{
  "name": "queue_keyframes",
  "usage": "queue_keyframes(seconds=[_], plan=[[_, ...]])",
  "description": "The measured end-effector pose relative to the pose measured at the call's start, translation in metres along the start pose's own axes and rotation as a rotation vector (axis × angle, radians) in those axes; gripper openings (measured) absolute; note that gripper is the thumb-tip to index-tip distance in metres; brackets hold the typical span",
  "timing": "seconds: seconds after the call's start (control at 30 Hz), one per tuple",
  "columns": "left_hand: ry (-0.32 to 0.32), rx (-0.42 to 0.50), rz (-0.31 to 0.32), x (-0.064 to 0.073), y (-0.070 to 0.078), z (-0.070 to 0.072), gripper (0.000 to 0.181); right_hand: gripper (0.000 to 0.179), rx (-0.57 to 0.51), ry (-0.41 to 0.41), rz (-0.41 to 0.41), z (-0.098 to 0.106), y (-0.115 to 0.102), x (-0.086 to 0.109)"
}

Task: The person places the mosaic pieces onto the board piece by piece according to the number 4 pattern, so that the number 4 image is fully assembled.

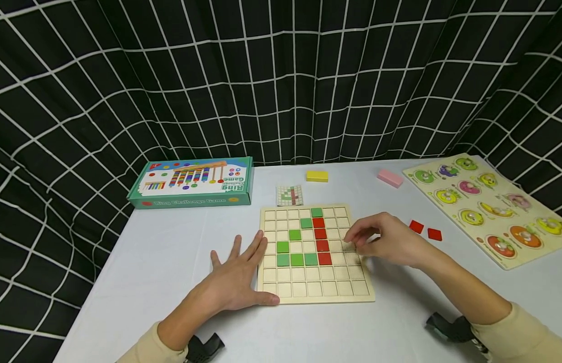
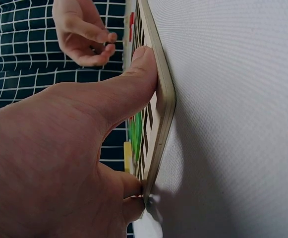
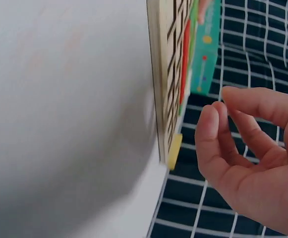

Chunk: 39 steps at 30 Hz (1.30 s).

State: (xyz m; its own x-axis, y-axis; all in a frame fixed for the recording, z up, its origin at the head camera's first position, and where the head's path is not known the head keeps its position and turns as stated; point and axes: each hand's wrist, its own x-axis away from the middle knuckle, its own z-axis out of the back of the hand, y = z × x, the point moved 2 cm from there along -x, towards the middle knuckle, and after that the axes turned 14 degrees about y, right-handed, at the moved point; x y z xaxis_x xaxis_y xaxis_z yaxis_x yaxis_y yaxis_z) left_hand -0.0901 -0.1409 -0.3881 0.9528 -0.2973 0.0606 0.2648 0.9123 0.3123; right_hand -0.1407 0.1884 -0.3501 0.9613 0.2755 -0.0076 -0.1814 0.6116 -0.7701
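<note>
A square wooden grid board [image 1: 303, 290] lies on the white table, with several green tiles [image 1: 296, 259] and a column of red tiles [image 1: 322, 245] in its cells. My left hand [image 1: 233, 280] is spread at the board's left side. Its thumb rests on the near left corner, and the other fingertips touch the left edge, as the left wrist view [image 2: 59, 134] also shows. Over the board's right columns hovers my right hand [image 1: 390, 239], fingers loosely bent. In the right wrist view a gap shows between its thumb and fingertips [image 3: 210, 119], with nothing visible in it.
Behind the board lies a small pattern card [image 1: 289, 195]. Two loose red tiles [image 1: 435, 234] lie right of my right hand. Farther back are a yellow block [image 1: 317, 176], a pink block [image 1: 390, 178] and a green game box [image 1: 192, 182]. A fruit puzzle board [image 1: 449, 217] lies at the right.
</note>
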Motion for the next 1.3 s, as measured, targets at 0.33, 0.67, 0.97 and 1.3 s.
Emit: queue_keyframes(seconds=[0.33, 0.67, 0.97, 1.3], plan=[[-0.005, 0.000, 0.001, 0.000, 0.000, 0.000, 0.128, 0.022, 0.068, 0.032, -0.003, 0.040, 0.028, 0.017], [-0.005, 0.006, 0.002, 0.001, 0.001, 0.001, 0.127, 0.027, 0.176, 0.029, -0.057, 0.064, 0.060, 0.030], [-0.001, 0.009, -0.002, 0.001, 0.001, 0.001, 0.127, 0.034, 0.217, 0.049, -0.115, 0.073, 0.080, 0.034], [-0.004, 0.011, 0.004, 0.000, 0.000, 0.000, 0.127, 0.036, 0.189, 0.064, -0.162, 0.073, 0.092, 0.033]])
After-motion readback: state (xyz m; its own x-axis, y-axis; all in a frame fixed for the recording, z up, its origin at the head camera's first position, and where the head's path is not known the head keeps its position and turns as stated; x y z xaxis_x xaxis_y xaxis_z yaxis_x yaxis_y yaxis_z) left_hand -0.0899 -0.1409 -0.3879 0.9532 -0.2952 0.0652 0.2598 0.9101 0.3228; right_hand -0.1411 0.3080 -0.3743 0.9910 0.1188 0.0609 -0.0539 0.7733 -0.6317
